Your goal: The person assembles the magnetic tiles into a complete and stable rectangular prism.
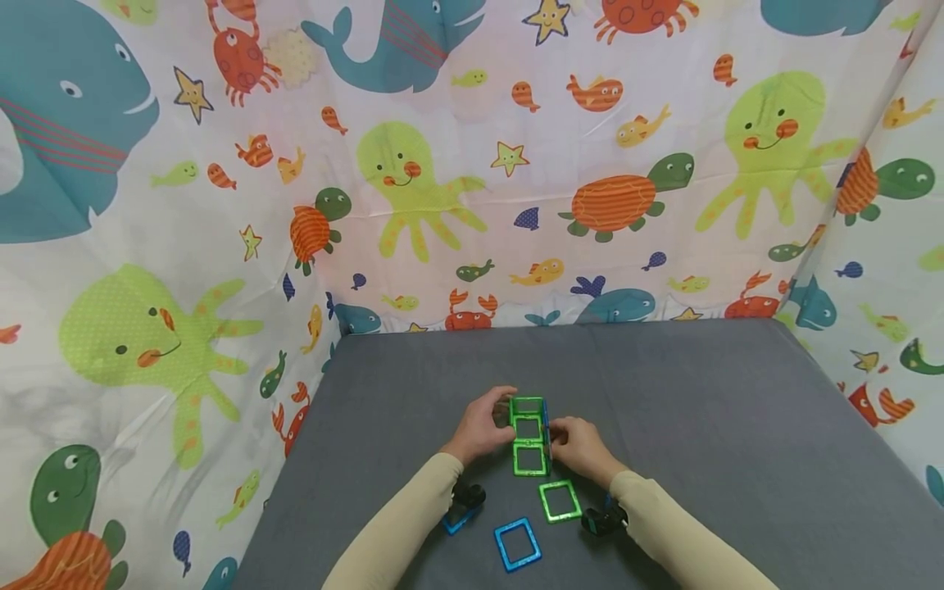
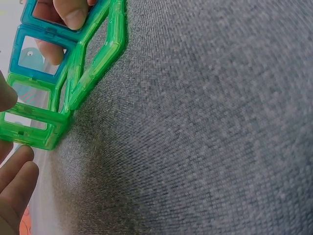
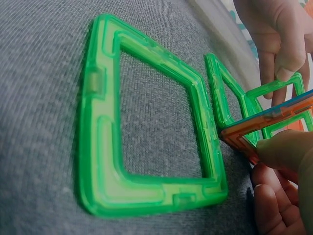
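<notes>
Two green square magnetic tiles [image 1: 529, 473] lie flat in a row on the grey cloth, joined edge to edge. At their far end a green magnetic tile [image 1: 527, 400] stands upright. My left hand [image 1: 483, 428] pinches this upright tile, thumb on one side and fingers on the other. Along the row's right side stand blue magnetic tiles [image 2: 43, 33]; one edge there looks orange in the right wrist view. My right hand [image 1: 584, 447] pinches the blue wall between thumb and fingers. A loose green tile [image 3: 100, 127] lies flat near my right wrist.
A loose blue tile [image 1: 524, 564] lies nearer to me. Another blue tile [image 1: 461, 523] is partly hidden beneath my left wrist and its camera. The grey cloth [image 1: 708, 426] covers the table, with a sea-animal curtain [image 1: 457, 287] behind and at both sides.
</notes>
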`<action>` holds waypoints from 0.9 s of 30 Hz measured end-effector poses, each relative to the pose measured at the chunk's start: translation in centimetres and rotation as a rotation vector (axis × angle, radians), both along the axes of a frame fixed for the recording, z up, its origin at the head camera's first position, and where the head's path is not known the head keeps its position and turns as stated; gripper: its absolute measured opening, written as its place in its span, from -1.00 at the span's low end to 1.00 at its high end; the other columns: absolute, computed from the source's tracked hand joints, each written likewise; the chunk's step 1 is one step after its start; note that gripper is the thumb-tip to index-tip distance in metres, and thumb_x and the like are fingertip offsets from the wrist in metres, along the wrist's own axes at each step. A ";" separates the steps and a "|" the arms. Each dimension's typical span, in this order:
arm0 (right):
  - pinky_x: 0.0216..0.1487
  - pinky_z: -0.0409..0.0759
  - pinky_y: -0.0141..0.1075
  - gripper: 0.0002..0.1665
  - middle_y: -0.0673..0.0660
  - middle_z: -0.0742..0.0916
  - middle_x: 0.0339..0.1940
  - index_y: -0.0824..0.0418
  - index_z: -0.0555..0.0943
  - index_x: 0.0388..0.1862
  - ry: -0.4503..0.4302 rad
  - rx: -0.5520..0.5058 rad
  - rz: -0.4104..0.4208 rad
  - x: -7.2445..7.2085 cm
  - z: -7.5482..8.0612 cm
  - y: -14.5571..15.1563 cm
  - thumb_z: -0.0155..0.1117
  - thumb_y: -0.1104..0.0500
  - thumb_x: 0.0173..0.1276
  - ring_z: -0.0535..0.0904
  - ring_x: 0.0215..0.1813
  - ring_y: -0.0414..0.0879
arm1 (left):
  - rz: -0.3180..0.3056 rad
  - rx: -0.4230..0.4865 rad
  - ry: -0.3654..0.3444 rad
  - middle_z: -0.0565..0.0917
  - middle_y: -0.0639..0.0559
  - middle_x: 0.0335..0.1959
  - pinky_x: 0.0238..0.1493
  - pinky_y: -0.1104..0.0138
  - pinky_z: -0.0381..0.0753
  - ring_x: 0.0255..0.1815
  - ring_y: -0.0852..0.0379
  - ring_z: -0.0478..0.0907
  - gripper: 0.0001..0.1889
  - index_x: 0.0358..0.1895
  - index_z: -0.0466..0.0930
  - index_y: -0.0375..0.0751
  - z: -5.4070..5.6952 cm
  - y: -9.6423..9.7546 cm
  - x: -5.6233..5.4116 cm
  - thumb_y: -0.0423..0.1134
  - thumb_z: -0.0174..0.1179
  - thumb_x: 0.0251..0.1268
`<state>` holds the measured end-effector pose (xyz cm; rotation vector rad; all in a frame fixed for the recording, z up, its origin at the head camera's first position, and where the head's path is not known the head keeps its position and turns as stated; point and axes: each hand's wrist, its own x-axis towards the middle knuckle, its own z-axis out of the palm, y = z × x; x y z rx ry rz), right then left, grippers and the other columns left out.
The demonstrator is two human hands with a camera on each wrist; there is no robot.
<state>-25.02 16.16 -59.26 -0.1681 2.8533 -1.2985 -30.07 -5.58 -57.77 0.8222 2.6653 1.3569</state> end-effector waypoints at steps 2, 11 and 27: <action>-0.33 0.57 -0.30 -0.68 0.05 0.75 -0.27 0.26 0.75 -0.02 0.000 -0.003 0.008 -0.1 0.1 -0.1 0.34 0.37 0.23 0.59 -0.35 -0.21 | -0.001 -0.001 0.001 0.61 -0.13 0.29 0.18 0.06 0.65 0.19 -0.09 0.66 -0.25 0.46 0.38 -0.16 0.1 -0.2 -0.1 -0.39 0.29 0.09; -0.33 0.55 -0.28 -0.65 0.09 0.73 -0.22 0.29 0.73 0.01 -0.005 -0.022 0.025 0.3 0.2 -0.1 0.30 0.41 0.24 0.57 -0.32 -0.19 | 0.012 -0.020 -0.019 0.49 -0.24 0.42 0.33 -0.07 0.53 0.33 -0.20 0.55 -0.19 0.55 0.25 -0.06 0.8 -1.5 0.5 -0.34 0.24 0.15; -0.33 0.53 -0.29 -0.65 0.09 0.73 -0.20 0.26 0.74 0.01 0.014 0.001 0.031 0.2 0.0 0.1 0.28 0.41 0.24 0.58 -0.30 -0.18 | 0.110 -0.450 0.022 0.68 -0.10 -0.13 -0.21 0.18 0.55 -0.23 0.07 0.53 -0.55 0.16 0.62 -0.20 2.3 -6.9 4.8 -0.21 0.38 0.17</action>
